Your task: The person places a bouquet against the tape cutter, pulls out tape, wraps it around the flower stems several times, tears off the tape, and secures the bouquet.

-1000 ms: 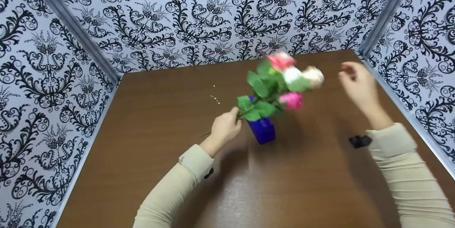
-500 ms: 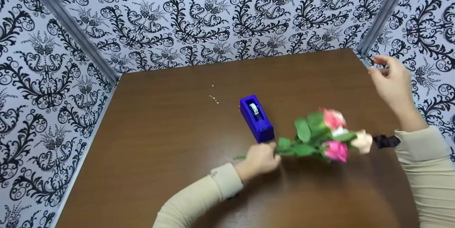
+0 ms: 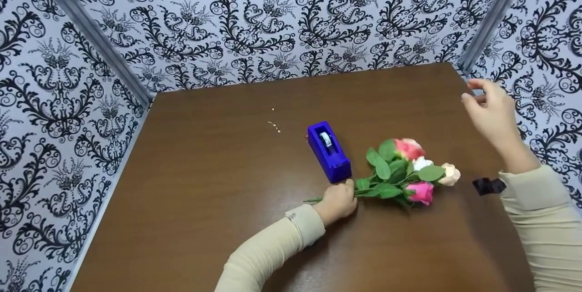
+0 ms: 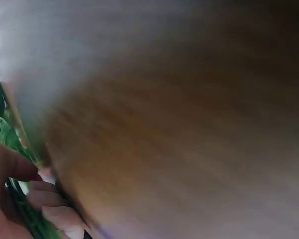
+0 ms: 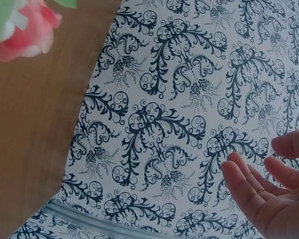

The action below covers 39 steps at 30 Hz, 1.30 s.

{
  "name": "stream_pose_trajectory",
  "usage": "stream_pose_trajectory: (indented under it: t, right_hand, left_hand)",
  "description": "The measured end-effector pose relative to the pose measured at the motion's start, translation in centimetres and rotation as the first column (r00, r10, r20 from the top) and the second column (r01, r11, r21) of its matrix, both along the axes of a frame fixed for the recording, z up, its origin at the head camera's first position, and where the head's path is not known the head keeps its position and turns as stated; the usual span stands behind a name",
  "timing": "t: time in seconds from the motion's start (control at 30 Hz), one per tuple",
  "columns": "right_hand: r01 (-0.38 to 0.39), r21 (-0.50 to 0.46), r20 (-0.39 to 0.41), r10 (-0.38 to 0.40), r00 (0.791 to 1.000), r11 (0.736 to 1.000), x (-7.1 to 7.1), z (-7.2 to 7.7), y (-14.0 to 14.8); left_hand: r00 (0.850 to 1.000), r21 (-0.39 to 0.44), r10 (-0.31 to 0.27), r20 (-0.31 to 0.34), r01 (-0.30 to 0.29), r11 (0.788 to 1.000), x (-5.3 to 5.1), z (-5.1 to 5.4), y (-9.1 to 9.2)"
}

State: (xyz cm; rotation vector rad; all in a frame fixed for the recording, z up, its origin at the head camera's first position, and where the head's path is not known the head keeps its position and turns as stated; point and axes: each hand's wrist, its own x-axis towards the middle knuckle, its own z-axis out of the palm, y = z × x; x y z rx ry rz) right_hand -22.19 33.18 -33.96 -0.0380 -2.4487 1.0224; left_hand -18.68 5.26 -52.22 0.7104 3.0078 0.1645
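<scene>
In the head view, my left hand (image 3: 338, 201) grips the green stems of a bunch of artificial roses (image 3: 395, 178), low over the brown table. The blooms are coral, white, cream and magenta, and they point right. The left wrist view shows fingers (image 4: 47, 196) curled round the stems, with much of that picture blurred. A blue tape dispenser (image 3: 329, 152) with a roll of tape (image 3: 325, 139) stands just beyond my left hand. My right hand (image 3: 493, 110) is raised at the right, away from the flowers. Its fingers (image 5: 246, 189) are loosely bent, and nothing shows between them.
The brown table (image 3: 204, 169) is bordered by walls with black scroll patterns (image 3: 254, 23). Tiny pale specks (image 3: 275, 126) lie left of the dispenser. A small black object (image 3: 489, 186) shows beside the right cuff.
My left hand has carried the roses right and toward me, lowering them from over the dispenser, which is now uncovered. My right hand went right, then came back slightly left.
</scene>
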Motion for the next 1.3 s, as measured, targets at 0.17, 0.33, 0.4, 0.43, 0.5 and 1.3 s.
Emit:
stream_pose_trajectory:
  t: [0.17,0.33,0.4,0.43,0.5,1.3]
  right_hand:
    - [-0.022,0.010,0.009,0.022,1.000,1.000,-0.1,-0.3,-0.3]
    - [-0.037,0.024,0.012,0.037,0.999,0.999,-0.3,-0.5,-0.6]
    - [-0.047,0.029,0.012,0.047,0.999,0.998,-0.4,-0.6,-0.7]
    - [-0.049,0.032,0.015,0.048,0.999,0.998,-0.4,-0.7,-0.7]
    - [-0.054,0.039,0.016,0.054,0.998,0.998,-0.4,-0.7,-0.8]
    - [-0.162,0.055,0.127,0.154,0.980,0.985,-0.9,-2.4,-4.4]
  left_hand:
    - [1.000,0.035,0.003,-0.003,-0.003,0.999,-0.1,0.5,-0.1]
    - [0.999,0.053,0.019,0.040,-0.022,0.998,-0.2,1.3,-0.4]
    - [0.998,0.043,0.035,0.052,-0.038,0.998,-0.2,1.7,-0.6]
    - [0.997,0.034,0.045,0.059,-0.047,0.998,-0.2,1.9,-0.7]
    - [0.995,0.013,0.059,0.080,-0.061,0.998,-0.2,2.3,-0.9]
    - [0.982,0.174,0.083,0.168,-0.112,0.978,-1.7,3.3,-4.3]
